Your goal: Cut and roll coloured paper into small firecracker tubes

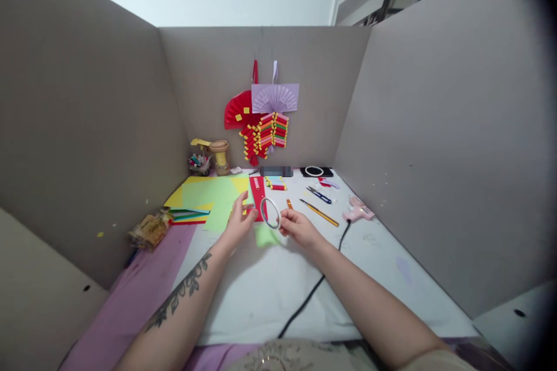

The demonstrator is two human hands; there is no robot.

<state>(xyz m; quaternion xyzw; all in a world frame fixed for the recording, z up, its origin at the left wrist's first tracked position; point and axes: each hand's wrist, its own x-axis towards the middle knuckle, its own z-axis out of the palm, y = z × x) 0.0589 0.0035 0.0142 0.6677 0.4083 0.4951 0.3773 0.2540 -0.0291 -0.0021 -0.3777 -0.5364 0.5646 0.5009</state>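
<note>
Upright above the table, a thin white ring (pixel 270 213), which looks like a narrow roll of tape, is held at its right edge between the thumb and fingers of my right hand (pixel 298 228). My left hand (pixel 241 217) hovers just left of the ring, thumb and fingers apart, with nothing clearly visible in them. Beneath the ring lies a small light green paper piece (pixel 266 236). Behind my left hand is a red paper strip (pixel 258 185) with a small pink roll (pixel 256 184) on it. An orange stick-like piece (pixel 289 204) lies beyond my right hand.
Green and yellow paper sheets (pixel 204 191) cover the left back. To the right are thread snips (pixel 319 195), a yellow-and-black pen-like tool (pixel 319 213) and a pink glue gun (pixel 358 208), its black cord (pixel 304 302) crossing the table. Grey panels (pixel 435 145) enclose three sides. Paper decorations (pixel 275 98) hang behind.
</note>
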